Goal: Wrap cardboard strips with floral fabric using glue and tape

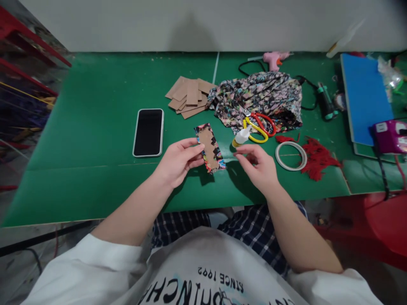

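My left hand (179, 160) pinches a small cardboard rectangle wrapped in patterned fabric (210, 147), holding it tilted just above the green table (95, 127). My right hand (258, 166) hovers just right of that piece, fingers loosely curled with nothing in them. A small glue bottle with a white nozzle (241, 137) lies just beyond the right fingertips. Yellow-and-red scissors (259, 127) rest on the edge of a crumpled patterned cloth (260, 99).
A black phone (148, 132) lies left of the hands. A pile of cardboard pieces (189, 97) sits behind. A tape ring (291, 155), red tassel threads (316, 156), pink glue gun (274, 59), blue board (365, 95) and purple device (390, 136) fill the right.
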`<control>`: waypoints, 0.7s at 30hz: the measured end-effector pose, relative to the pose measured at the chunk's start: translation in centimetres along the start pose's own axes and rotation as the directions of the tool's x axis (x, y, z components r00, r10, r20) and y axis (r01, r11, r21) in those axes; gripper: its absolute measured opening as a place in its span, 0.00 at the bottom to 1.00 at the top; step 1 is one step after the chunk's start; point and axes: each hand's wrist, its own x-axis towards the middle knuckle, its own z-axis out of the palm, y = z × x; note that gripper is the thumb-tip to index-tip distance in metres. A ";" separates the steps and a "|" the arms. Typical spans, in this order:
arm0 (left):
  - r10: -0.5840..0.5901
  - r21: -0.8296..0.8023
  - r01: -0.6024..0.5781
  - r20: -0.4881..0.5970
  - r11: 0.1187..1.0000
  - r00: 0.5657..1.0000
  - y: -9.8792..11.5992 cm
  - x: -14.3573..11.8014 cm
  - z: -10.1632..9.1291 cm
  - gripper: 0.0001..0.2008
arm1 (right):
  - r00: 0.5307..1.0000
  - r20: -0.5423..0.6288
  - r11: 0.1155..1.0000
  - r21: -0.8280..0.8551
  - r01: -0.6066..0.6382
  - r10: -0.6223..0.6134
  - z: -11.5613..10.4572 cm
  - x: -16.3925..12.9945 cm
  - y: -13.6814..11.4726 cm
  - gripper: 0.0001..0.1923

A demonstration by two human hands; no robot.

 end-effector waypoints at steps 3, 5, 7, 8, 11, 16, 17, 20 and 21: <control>0.025 0.001 -0.025 0.034 1.000 0.999 0.8 0.3 0.5 0.11 | 0.971 0.024 0.939 -0.251 0.236 -0.238 0.6 0.2 0.0 0.11; 0.027 -0.003 -0.027 0.052 1.000 0.998 0.7 0.4 0.9 0.12 | 0.949 0.026 0.902 -0.304 0.306 -0.313 1.1 0.1 0.0 0.11; 0.024 -0.010 -0.024 0.055 1.000 0.998 0.2 0.4 1.3 0.12 | 0.947 0.020 0.897 -0.313 0.311 -0.321 1.3 -0.1 0.0 0.10; 0.024 -0.012 -0.023 0.055 1.000 0.998 -0.1 0.4 1.4 0.12 | 0.950 0.016 0.903 -0.306 0.302 -0.312 1.4 -0.3 0.0 0.10; 0.037 -0.010 -0.036 0.049 0.999 0.998 -0.8 0.5 1.5 0.13 | 0.960 -0.016 0.932 -0.246 0.268 -0.280 1.4 -0.9 0.1 0.08; 0.071 0.030 -0.073 0.057 0.997 0.996 -1.2 0.5 1.4 0.13 | 0.985 -0.066 0.986 -0.063 0.154 -0.158 1.8 -1.7 0.6 0.09; 0.079 0.038 -0.081 0.062 0.996 0.995 -1.2 0.4 1.4 0.13 | 0.988 -0.068 0.991 -0.004 0.136 -0.136 2.0 -1.8 0.7 0.10; 0.105 0.052 -0.108 0.069 0.993 0.992 -1.2 0.3 1.5 0.13 | 0.997 -0.058 0.987 0.148 0.068 -0.060 2.2 -1.9 0.8 0.13; 0.115 0.055 -0.118 0.069 0.991 0.991 -1.2 0.3 1.5 0.13 | 0.999 -0.048 0.982 0.183 0.034 -0.025 2.3 -1.9 0.7 0.14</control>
